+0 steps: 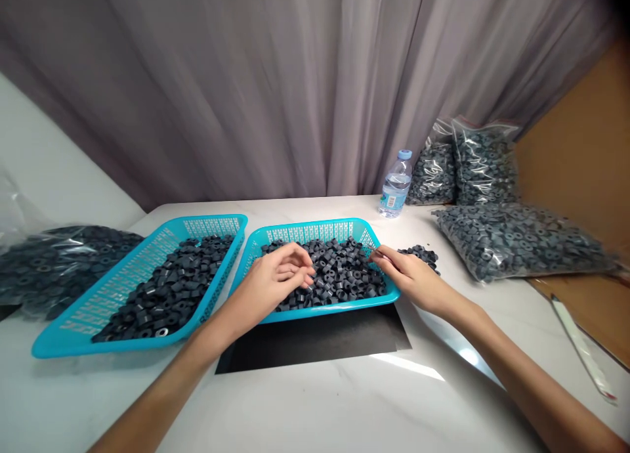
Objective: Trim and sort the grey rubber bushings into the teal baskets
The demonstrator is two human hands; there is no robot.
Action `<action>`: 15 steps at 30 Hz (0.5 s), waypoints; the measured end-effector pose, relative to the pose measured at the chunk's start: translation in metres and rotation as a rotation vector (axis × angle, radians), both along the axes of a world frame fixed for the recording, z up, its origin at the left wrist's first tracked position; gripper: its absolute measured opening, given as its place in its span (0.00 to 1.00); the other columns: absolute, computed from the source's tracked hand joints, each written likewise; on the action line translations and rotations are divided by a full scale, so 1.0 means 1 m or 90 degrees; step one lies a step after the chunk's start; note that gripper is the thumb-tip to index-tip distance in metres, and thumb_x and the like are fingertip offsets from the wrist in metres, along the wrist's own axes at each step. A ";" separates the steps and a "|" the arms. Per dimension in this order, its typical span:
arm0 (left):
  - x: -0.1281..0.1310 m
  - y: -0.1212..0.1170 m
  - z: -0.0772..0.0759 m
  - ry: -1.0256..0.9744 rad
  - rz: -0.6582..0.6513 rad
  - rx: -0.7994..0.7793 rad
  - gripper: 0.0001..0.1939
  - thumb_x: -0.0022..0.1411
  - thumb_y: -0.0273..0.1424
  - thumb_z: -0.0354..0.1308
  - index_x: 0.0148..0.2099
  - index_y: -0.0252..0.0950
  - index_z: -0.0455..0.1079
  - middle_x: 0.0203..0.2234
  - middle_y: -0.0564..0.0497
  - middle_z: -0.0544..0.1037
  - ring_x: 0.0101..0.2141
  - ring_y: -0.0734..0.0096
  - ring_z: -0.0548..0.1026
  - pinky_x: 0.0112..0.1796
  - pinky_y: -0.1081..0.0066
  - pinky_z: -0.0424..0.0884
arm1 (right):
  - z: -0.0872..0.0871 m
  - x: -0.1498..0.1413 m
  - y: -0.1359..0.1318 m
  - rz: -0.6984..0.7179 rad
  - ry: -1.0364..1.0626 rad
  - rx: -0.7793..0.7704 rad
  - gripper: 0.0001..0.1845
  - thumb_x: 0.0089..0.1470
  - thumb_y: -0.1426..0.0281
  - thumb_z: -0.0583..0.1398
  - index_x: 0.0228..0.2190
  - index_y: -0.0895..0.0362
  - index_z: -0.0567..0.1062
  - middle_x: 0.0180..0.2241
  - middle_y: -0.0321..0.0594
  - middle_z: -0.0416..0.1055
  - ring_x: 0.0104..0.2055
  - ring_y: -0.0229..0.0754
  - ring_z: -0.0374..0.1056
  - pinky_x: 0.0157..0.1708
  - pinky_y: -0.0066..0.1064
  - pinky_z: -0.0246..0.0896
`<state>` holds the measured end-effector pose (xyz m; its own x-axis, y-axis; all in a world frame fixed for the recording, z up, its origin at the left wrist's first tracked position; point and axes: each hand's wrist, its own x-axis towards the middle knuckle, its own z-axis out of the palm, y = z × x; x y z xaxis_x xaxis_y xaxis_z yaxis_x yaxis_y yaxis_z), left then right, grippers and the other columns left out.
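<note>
A blue plastic basket (322, 228) in the middle holds many small dark grey ring-shaped pieces (339, 276). Over its left part hovers my left hand (283, 272), fingers curled in towards the thumb; whatever they may hold does not show. At the basket's right rim, my right hand (406, 276) is closed around a thin metal tool (375, 251), whose tip points left over the pieces. Most of that tool is hidden by the fingers. Just beyond my right hand, a small heap of the same dark pieces (423, 256) lies on the table.
A second blue basket (147, 243) of dark pieces stands at left, beside a clear bag (73, 256). A dark mat (319, 338) lies under the middle basket. At right are a water bottle (395, 187), filled bags (522, 239) and a whitish strip (583, 348).
</note>
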<state>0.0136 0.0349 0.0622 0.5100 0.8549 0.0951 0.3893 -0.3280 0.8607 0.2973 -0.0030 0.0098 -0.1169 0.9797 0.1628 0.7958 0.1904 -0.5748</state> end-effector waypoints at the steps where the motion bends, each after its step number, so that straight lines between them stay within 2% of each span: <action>1: -0.001 -0.002 0.000 0.008 -0.005 -0.001 0.06 0.65 0.34 0.59 0.38 0.37 0.70 0.33 0.50 0.82 0.35 0.68 0.83 0.43 0.66 0.80 | 0.000 0.000 0.000 0.000 0.000 0.001 0.20 0.68 0.56 0.47 0.42 0.50 0.74 0.32 0.39 0.78 0.33 0.49 0.74 0.36 0.35 0.62; 6: 0.003 -0.006 -0.005 0.065 -0.010 0.003 0.09 0.67 0.35 0.57 0.40 0.37 0.76 0.39 0.49 0.83 0.42 0.65 0.82 0.47 0.65 0.78 | -0.002 0.000 -0.001 0.008 0.012 -0.007 0.20 0.68 0.56 0.46 0.43 0.50 0.74 0.32 0.40 0.78 0.33 0.49 0.74 0.37 0.36 0.63; 9: 0.012 0.001 -0.006 0.136 -0.033 0.089 0.08 0.67 0.33 0.57 0.42 0.38 0.77 0.40 0.50 0.83 0.39 0.67 0.81 0.43 0.66 0.77 | -0.002 0.000 -0.001 0.011 0.021 -0.010 0.20 0.69 0.56 0.46 0.43 0.50 0.74 0.33 0.40 0.78 0.34 0.48 0.74 0.38 0.36 0.63; 12: 0.029 0.014 -0.004 0.224 -0.102 0.207 0.07 0.67 0.30 0.57 0.43 0.37 0.76 0.38 0.50 0.81 0.36 0.68 0.78 0.40 0.67 0.75 | -0.001 -0.001 -0.001 0.014 0.025 -0.011 0.21 0.69 0.56 0.46 0.43 0.51 0.74 0.34 0.40 0.78 0.34 0.48 0.74 0.38 0.36 0.63; 15: 0.049 0.024 0.000 0.288 -0.147 0.280 0.07 0.67 0.30 0.56 0.43 0.37 0.75 0.40 0.49 0.79 0.39 0.66 0.77 0.42 0.65 0.72 | 0.000 -0.002 -0.001 0.013 0.028 -0.018 0.20 0.69 0.56 0.45 0.43 0.51 0.73 0.35 0.40 0.78 0.34 0.48 0.74 0.38 0.36 0.63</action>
